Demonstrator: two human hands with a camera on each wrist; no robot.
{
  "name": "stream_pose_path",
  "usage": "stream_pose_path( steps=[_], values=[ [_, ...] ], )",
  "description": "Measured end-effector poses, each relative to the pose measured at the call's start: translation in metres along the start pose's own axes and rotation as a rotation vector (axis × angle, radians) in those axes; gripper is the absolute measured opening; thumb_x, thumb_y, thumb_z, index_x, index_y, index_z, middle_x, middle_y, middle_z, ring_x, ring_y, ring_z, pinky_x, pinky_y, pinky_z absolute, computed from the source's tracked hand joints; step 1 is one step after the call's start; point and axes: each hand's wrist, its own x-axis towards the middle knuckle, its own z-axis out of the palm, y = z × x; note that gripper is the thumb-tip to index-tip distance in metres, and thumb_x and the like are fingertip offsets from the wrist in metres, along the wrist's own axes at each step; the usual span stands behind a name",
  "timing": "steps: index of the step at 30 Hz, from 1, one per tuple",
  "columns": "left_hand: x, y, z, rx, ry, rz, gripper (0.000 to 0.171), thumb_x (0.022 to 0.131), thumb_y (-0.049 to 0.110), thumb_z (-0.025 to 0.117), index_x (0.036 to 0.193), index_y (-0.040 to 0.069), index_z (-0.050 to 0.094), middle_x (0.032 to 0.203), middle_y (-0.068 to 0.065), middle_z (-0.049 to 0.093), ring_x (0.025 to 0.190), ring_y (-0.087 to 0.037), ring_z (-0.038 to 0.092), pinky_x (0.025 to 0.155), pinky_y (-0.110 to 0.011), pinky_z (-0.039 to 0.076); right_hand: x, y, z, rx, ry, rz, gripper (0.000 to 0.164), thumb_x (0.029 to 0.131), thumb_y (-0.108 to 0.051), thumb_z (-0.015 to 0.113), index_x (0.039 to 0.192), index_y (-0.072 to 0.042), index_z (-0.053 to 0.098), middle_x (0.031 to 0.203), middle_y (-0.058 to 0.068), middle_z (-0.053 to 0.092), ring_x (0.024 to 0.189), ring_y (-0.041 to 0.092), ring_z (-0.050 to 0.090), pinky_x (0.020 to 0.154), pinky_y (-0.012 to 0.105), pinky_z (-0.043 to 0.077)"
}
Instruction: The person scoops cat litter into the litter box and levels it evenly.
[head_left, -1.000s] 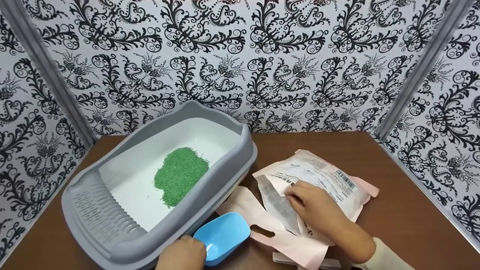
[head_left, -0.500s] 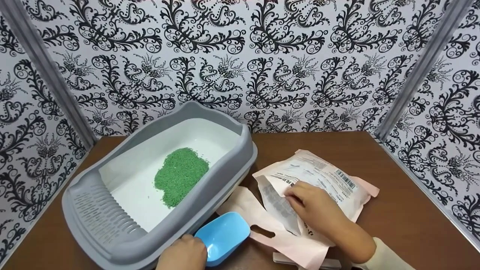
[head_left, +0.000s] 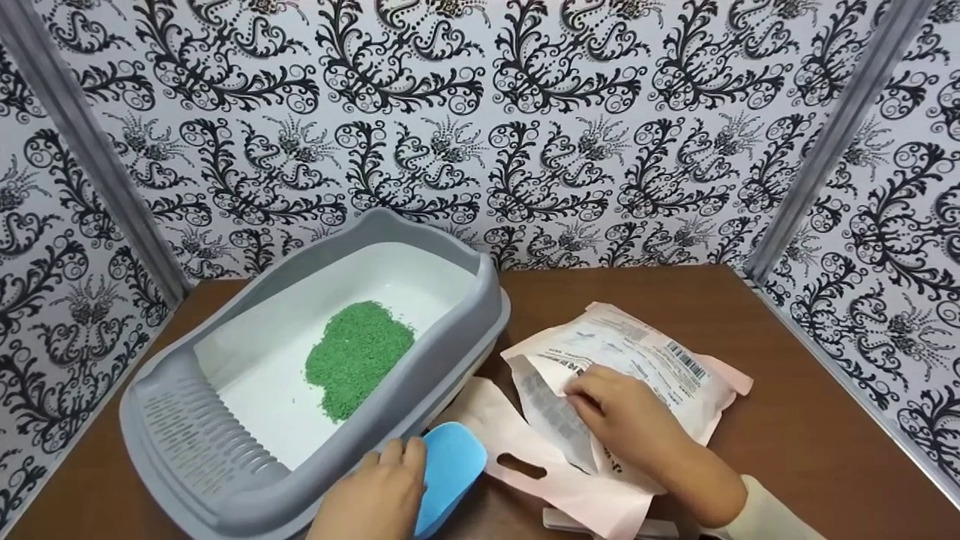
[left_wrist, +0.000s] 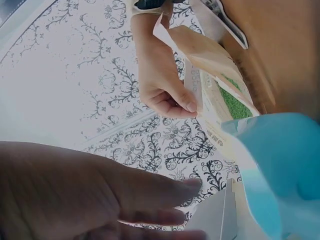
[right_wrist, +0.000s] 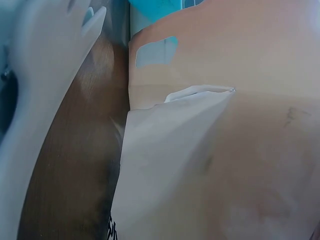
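Note:
My left hand (head_left: 375,491) is beside the light blue scoop (head_left: 450,469), its fingers over the near side. In the left wrist view the thumb and fingers of that hand (left_wrist: 100,192) lie extended, with a gap to the scoop (left_wrist: 285,165). My right hand (head_left: 637,427) pinches the torn edge of the pale pink printed bag (head_left: 675,367), holding its mouth apart. Green granules (left_wrist: 235,105) show inside the bag in the left wrist view. The right wrist view shows the bag (right_wrist: 240,150) close up; the right hand is not visible there.
A grey-rimmed litter box (head_left: 480,330) stands at left with a pile of green granules (head_left: 360,356) inside. The bag's torn flap (head_left: 540,480) with a handle hole lies by the scoop. Partly under it is a pale plastic piece (head_left: 566,521). Patterned panels surround the brown table (head_left: 667,289).
My left hand has left its grip at the scoop's handle end and shifted forward and right over its side. The scoop has tilted slightly. The right hand still pinches the bag.

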Motion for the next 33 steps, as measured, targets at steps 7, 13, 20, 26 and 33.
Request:
stream_pose_path(
  steps=[7, 13, 20, 26, 33],
  values=[
    [0.026, 0.011, -0.024, -0.068, 0.067, 0.059, 0.043, 0.078, 0.026, 0.075, 0.11, 0.005, 0.057, 0.089, -0.005, 0.058, 0.077, -0.022, 0.06, 0.057, -0.033, 0.052, -0.001, 0.0, 0.0, 0.011, -0.013, 0.009, 0.011, 0.082, -0.01, 0.072, 0.089, -0.018, 0.071, 0.081, -0.013, 0.062, 0.074, 0.0, 0.059, 0.068, 0.023, 0.052],
    [0.057, 0.019, -0.03, -0.038, 0.063, 0.122, 0.034, 0.082, 0.027, 0.072, 0.105, 0.009, 0.055, 0.083, -0.002, 0.051, 0.077, -0.02, 0.057, 0.061, -0.03, 0.052, -0.003, 0.001, -0.001, 0.007, -0.013, -0.003, 0.011, 0.082, -0.009, 0.073, 0.088, -0.017, 0.071, 0.081, -0.013, 0.062, 0.073, 0.0, 0.058, 0.066, 0.023, 0.051],
    [0.084, 0.026, -0.019, 0.054, 0.035, 0.164, 0.02, 0.085, 0.019, 0.068, 0.097, 0.011, 0.054, 0.079, -0.002, 0.049, 0.076, -0.019, 0.056, 0.06, -0.03, 0.05, 0.0, 0.0, 0.0, 0.011, -0.017, -0.018, 0.01, 0.081, -0.01, 0.073, 0.088, -0.016, 0.071, 0.08, -0.011, 0.062, 0.073, 0.002, 0.059, 0.067, 0.024, 0.052],
    [0.107, 0.034, -0.002, 0.095, -0.037, 0.225, 0.016, 0.083, 0.007, 0.061, 0.098, 0.01, 0.057, 0.083, -0.003, 0.054, 0.078, -0.02, 0.058, 0.059, -0.031, 0.051, 0.0, -0.001, -0.002, 0.01, -0.01, -0.029, 0.011, 0.08, -0.009, 0.074, 0.087, -0.016, 0.071, 0.079, -0.011, 0.062, 0.073, 0.002, 0.058, 0.067, 0.024, 0.052],
    [0.146, 0.031, 0.023, 0.108, -0.163, 0.328, 0.015, 0.085, 0.006, 0.06, 0.099, 0.011, 0.06, 0.089, -0.004, 0.06, 0.081, -0.021, 0.059, 0.062, -0.034, 0.052, 0.0, 0.0, -0.003, 0.007, -0.01, -0.033, 0.011, 0.081, -0.008, 0.073, 0.087, -0.017, 0.071, 0.08, -0.011, 0.063, 0.073, 0.001, 0.059, 0.067, 0.024, 0.052]
  ],
)
